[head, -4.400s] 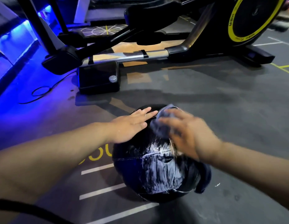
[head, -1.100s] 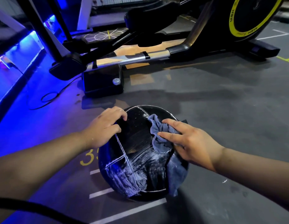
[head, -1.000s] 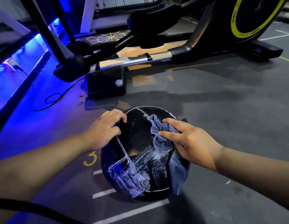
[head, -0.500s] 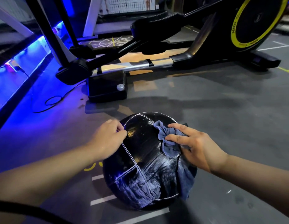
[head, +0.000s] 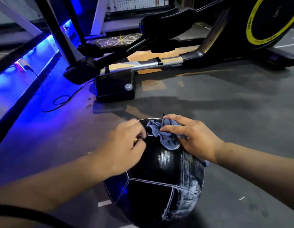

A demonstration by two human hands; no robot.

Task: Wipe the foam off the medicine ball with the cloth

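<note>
While my right hand lies over the far top of the ball, it holds the cloth bunched between thumb and fingers and presses it against the ball's surface. A crumpled fold of the blue-grey cloth sticks out past my thumb toward the middle of the ball, and another bit of it shows under my wrist on the right side. My left hand sits just beside it on the upper left of the ball, fingers curled tight and gripping the ball near a stitched seam; the two hands are close but do not touch.

Below my right wrist, white foam streaks the right-hand panels of the ball from the upper side down to the bottom. The panels in the middle and on the left look dark and shiny, with pale stitching between them.

The ball rests on the grey floor, over a painted white line. Farther off, an exercise machine stands on the floor, well apart from the ball. A thin black cable loops across the blue-lit floor toward its left end.
</note>
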